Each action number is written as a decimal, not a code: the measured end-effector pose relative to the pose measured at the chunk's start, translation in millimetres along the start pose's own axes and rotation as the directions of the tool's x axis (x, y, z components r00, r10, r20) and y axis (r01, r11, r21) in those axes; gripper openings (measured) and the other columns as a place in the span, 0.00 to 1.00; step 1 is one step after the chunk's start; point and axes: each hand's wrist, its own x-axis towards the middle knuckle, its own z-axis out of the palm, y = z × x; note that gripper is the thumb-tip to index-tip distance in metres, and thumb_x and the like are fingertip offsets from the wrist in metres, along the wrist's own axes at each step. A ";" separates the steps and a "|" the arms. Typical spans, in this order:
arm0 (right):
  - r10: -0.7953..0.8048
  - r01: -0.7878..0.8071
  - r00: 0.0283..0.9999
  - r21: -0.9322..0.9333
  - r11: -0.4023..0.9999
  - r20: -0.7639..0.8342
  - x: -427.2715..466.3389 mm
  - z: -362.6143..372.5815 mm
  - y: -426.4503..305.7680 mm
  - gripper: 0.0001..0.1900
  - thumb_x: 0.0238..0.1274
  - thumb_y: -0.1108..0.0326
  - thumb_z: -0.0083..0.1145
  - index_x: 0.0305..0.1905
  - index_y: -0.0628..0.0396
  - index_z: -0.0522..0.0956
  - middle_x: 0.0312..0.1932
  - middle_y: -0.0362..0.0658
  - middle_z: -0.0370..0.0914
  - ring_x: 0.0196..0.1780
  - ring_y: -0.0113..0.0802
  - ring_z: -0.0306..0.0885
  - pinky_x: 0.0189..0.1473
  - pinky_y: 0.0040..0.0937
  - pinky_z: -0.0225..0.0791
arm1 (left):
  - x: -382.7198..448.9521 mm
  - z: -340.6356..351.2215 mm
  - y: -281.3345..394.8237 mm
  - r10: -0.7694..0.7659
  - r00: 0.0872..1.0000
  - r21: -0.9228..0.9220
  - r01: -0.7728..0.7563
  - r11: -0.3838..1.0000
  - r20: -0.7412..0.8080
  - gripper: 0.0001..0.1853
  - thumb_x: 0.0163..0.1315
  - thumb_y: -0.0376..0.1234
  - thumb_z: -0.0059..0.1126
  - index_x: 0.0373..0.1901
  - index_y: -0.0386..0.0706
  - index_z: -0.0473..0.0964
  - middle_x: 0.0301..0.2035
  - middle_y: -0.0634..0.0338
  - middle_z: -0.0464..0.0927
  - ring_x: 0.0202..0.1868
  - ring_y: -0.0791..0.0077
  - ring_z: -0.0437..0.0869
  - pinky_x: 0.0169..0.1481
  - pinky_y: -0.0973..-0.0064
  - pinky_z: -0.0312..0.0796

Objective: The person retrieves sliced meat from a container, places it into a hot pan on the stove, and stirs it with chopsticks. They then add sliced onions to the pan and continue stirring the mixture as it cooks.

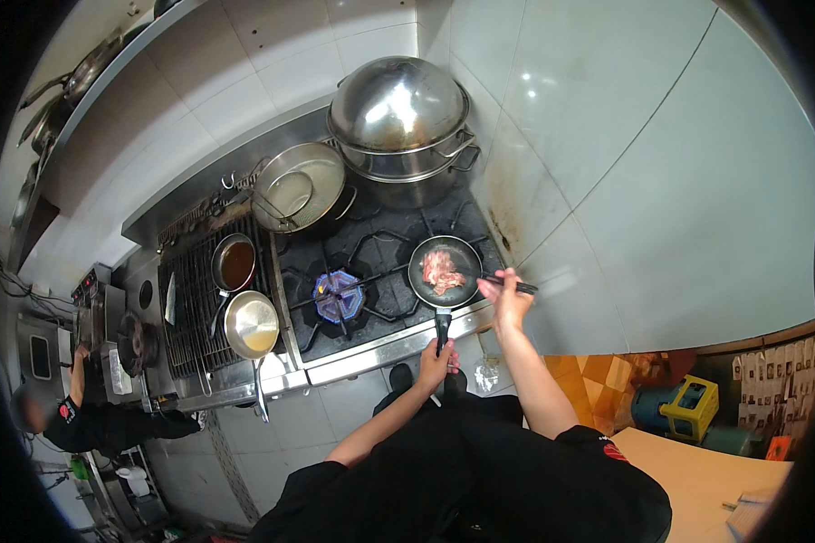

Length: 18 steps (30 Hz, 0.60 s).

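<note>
A small black frying pan [426, 290] sits over the right front part of the gas range, with thin pieces of raw-looking meat [441, 271] in it. My left hand [437, 361] is closed around the pan's black handle. At the pan's right rim, my right hand [506, 296] holds dark chopsticks or tongs [524, 288]; which of the two cannot be told. Their tips are blurred or hidden near the meat. Left of the pan, a burner [338, 296] burns with a blue flame.
A large domed steel pot [401, 102] and a wide pan with strainers [326, 163] stand behind. On the grill at left are a pan of brown sauce [236, 266], a steel pan [251, 317] and a fish [170, 298]. A tiled wall [584, 176] borders the right. A co-worker [102, 424] works far left.
</note>
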 end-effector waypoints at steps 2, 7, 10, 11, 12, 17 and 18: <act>-0.004 0.000 1.000 -0.147 0.989 -0.027 10.9 -22.0 25.5 0.17 0.75 0.62 0.55 0.46 0.71 0.76 0.39 0.57 0.81 0.33 0.49 0.87 0.35 0.39 0.86 | -1.1 -1.2 -4.9 0.000 1.000 0.006 0.000 1.000 0.009 0.15 0.74 0.41 0.55 0.51 0.41 0.70 0.30 0.59 0.77 0.27 0.75 0.81 0.29 0.74 0.77; -0.341 0.383 0.924 -0.407 0.829 0.174 -23.2 -26.7 6.2 0.15 0.75 0.63 0.54 0.45 0.69 0.80 0.39 0.50 0.83 0.33 0.39 0.87 0.35 0.33 0.84 | 1.5 -5.2 -5.7 0.016 1.000 -0.004 -0.016 1.000 0.008 0.16 0.73 0.42 0.56 0.51 0.40 0.71 0.30 0.59 0.78 0.26 0.76 0.81 0.28 0.76 0.77; -0.330 0.417 0.903 -0.380 0.825 0.276 -21.0 -18.1 19.8 0.13 0.75 0.65 0.54 0.46 0.66 0.81 0.35 0.48 0.84 0.33 0.36 0.87 0.35 0.31 0.83 | 2.4 -4.1 -4.1 0.023 1.000 -0.010 -0.023 1.000 0.018 0.16 0.73 0.42 0.56 0.51 0.40 0.71 0.30 0.59 0.78 0.25 0.76 0.81 0.28 0.76 0.77; -0.267 0.341 0.929 -0.307 0.888 0.258 -14.0 -15.6 32.6 0.14 0.75 0.64 0.55 0.44 0.68 0.82 0.34 0.47 0.84 0.32 0.36 0.87 0.35 0.31 0.83 | 1.5 -2.1 -2.9 0.021 1.000 -0.012 -0.020 1.000 0.017 0.16 0.73 0.42 0.56 0.51 0.40 0.70 0.30 0.58 0.78 0.25 0.76 0.81 0.27 0.76 0.77; -0.221 0.288 0.944 -0.288 0.913 0.244 -6.4 -12.3 46.6 0.15 0.75 0.64 0.55 0.44 0.68 0.82 0.33 0.47 0.84 0.33 0.36 0.87 0.36 0.31 0.83 | 1.0 -0.7 -1.8 0.021 1.000 -0.018 -0.021 1.000 0.008 0.16 0.73 0.42 0.56 0.51 0.40 0.70 0.30 0.58 0.78 0.24 0.76 0.81 0.27 0.76 0.77; -0.326 0.383 0.922 -0.371 0.846 0.210 0.2 -9.0 44.9 0.15 0.72 0.63 0.59 0.42 0.69 0.82 0.33 0.47 0.85 0.32 0.33 0.86 0.36 0.30 0.82 | -5.0 0.1 6.1 0.018 1.000 0.044 -0.018 0.999 0.009 0.17 0.73 0.43 0.56 0.51 0.39 0.69 0.28 0.59 0.76 0.19 0.76 0.77 0.21 0.76 0.73; -0.297 0.391 0.915 -0.418 0.820 0.274 -0.5 -18.2 49.0 0.15 0.71 0.64 0.60 0.42 0.70 0.83 0.33 0.47 0.85 0.32 0.31 0.85 0.37 0.29 0.82 | -2.2 1.0 12.9 0.024 1.000 0.057 -0.025 0.998 0.018 0.17 0.73 0.43 0.55 0.50 0.39 0.69 0.27 0.59 0.76 0.18 0.77 0.76 0.20 0.76 0.71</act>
